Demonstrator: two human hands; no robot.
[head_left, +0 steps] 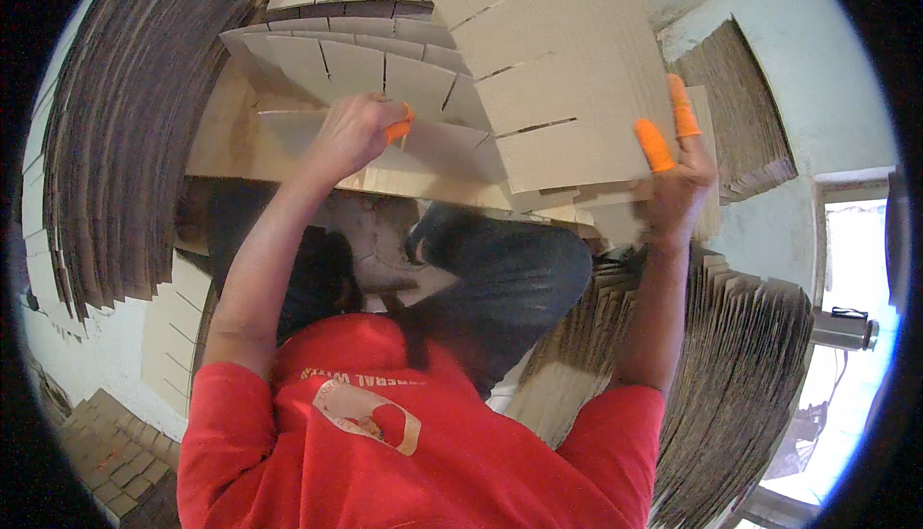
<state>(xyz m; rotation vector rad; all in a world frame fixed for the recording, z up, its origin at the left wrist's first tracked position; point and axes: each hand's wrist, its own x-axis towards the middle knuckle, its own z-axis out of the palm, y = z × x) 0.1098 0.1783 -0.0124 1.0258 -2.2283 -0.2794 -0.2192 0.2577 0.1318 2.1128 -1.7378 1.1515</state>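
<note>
My right hand (681, 178) grips the right edge of a large slotted cardboard sheet (567, 77). Orange covers sit on two of its fingertips; the thumb does not show clearly. The sheet stands tilted, its dark slots running in from the left edge. My left hand (358, 135) is closed, with an orange cover on a finger. It is in front of slotted cardboard partitions (346, 63) that stand on a wooden work surface (226, 149). Whatever its fingers pinch, if anything, is hidden.
A tall stack of cardboard pieces (135, 125) rises at the left. More stacked cardboard (731, 366) stands at the lower right, and another pile (735, 106) leans near the wall at the far right. At the lower left lie cardboard bundles (120, 457). My legs (505, 274) are below the work surface.
</note>
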